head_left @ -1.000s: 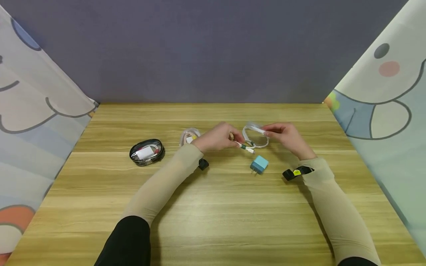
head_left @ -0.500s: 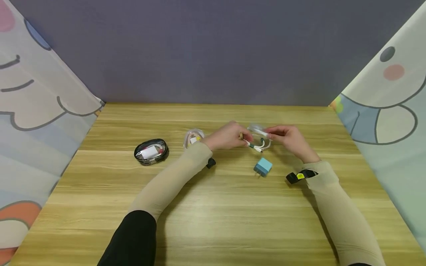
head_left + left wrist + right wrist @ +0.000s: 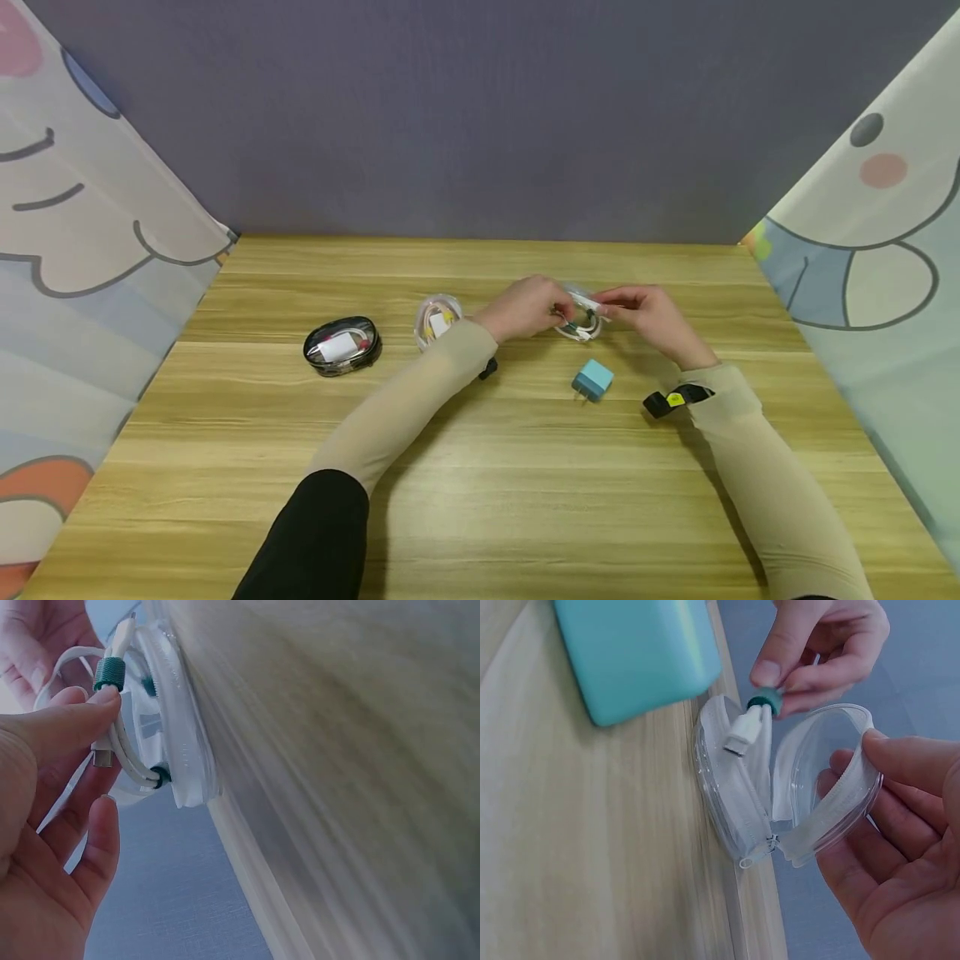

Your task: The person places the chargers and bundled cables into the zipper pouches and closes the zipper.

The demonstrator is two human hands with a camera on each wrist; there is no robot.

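Observation:
My left hand (image 3: 528, 308) pinches a bundled white charging cable (image 3: 744, 733) with green ties (image 3: 109, 673) between thumb and fingers. In the right wrist view, the cable's plug end hangs at the opening of a clear zippered case (image 3: 718, 776), part of its loop inside. My right hand (image 3: 652, 321) holds the raised lid (image 3: 832, 817) of that case by its rim, thumb on one side and fingers behind. The case's other half rests on the table. Just in front of both hands lies a light blue charger plug (image 3: 592, 380), prongs toward me.
Left of my hands, a clear round case (image 3: 437, 321) holds a cable and a white piece, partly behind my left sleeve. Farther left is a black-rimmed oval case (image 3: 342, 345) with a white charger inside. A grey panel (image 3: 480, 125) stands behind the wooden table (image 3: 510, 500).
My left hand has brought the cable bundle rightward to the open case, its loop now over the lower half. The right hand keeps holding the lid. The head view has shifted slightly.

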